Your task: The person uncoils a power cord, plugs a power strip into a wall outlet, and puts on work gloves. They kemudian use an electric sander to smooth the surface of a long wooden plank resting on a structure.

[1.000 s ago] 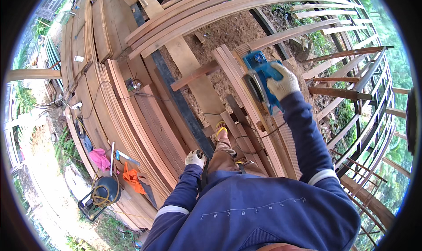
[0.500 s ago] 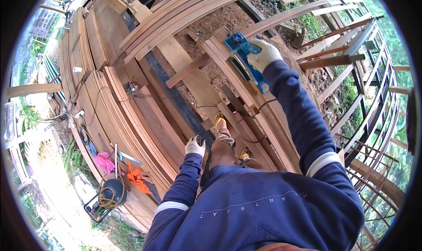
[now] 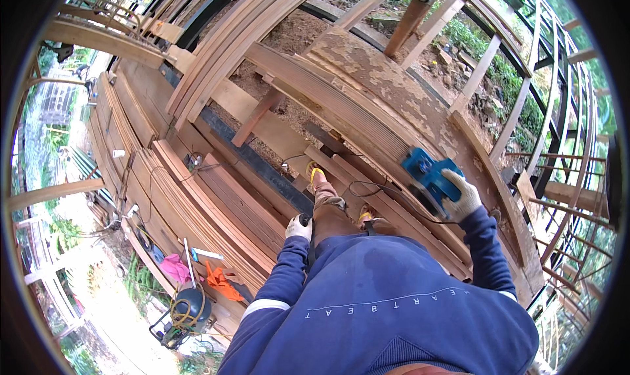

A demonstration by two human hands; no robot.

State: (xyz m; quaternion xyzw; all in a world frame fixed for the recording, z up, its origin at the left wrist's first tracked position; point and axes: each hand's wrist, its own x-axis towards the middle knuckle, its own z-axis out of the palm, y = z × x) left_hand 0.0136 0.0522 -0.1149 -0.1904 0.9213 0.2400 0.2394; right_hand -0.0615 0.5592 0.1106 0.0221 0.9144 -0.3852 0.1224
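Observation:
My right hand (image 3: pixel 463 196), in a pale work glove, is closed round the handle of a teal electric planer (image 3: pixel 430 173). The planer sits at the near end of a long grooved wooden board (image 3: pixel 351 111) in a stack; whether it touches the wood cannot be seen. Its black cord (image 3: pixel 377 186) loops over the planks by my feet. By my left knee, my gloved left hand (image 3: pixel 299 228) is curled on a small black object (image 3: pixel 304 219), too covered to identify.
Stacked boards (image 3: pixel 220 211) lie on my left, with more planks (image 3: pixel 223 60) ahead. Past them are an orange cloth (image 3: pixel 222 282), a pink cloth (image 3: pixel 175 268) and a dark compressor-like tank (image 3: pixel 190 307). A plank walkway (image 3: pixel 387 66) and metal railings (image 3: pixel 548 112) run along the right.
My right hand has drawn the planer back along the board, toward my body and to the right. My left hand stays by the knee. The view has turned a little.

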